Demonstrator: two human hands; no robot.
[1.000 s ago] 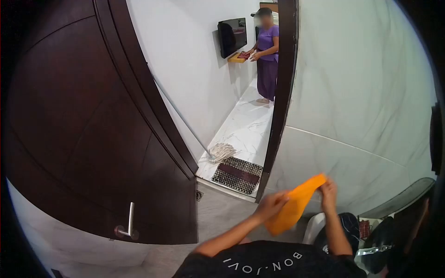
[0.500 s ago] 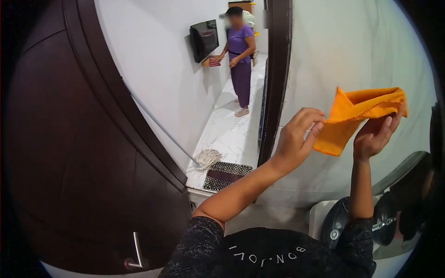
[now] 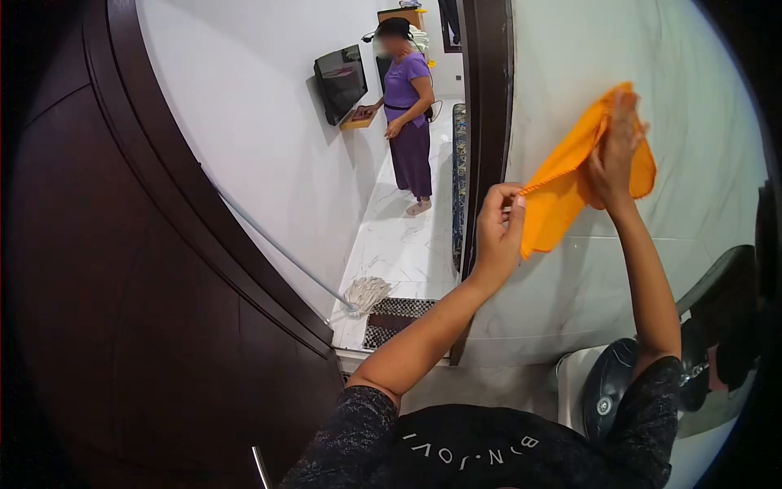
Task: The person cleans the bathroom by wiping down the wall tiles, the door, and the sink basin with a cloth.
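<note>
An orange cloth (image 3: 558,208) hangs in front of the marbled wall, slanting from lower left to upper right. My left hand (image 3: 499,224) pinches its stitched left edge between thumb and fingers, close to the dark door frame. Higher up and to the right, my right hand (image 3: 615,159) grips the bunched part of the cloth, its fingers pointing up along the wall. Motion smears those fingertips a little. Whether the cloth touches the wall there I cannot tell.
Through the doorway a person (image 3: 409,98) in purple stands beside a wall-mounted screen (image 3: 340,84), one hand at a small wooden shelf (image 3: 358,120). A mop (image 3: 366,293) leans by a checked mat (image 3: 399,318). A dark door (image 3: 147,269) is at left, a black basin (image 3: 607,391) at lower right.
My right hand has moved up and left with the cloth, which now slants steeply. My left hand keeps its pinch. The person beyond has shifted slightly; the red cloth-like item by their hand is less visible.
</note>
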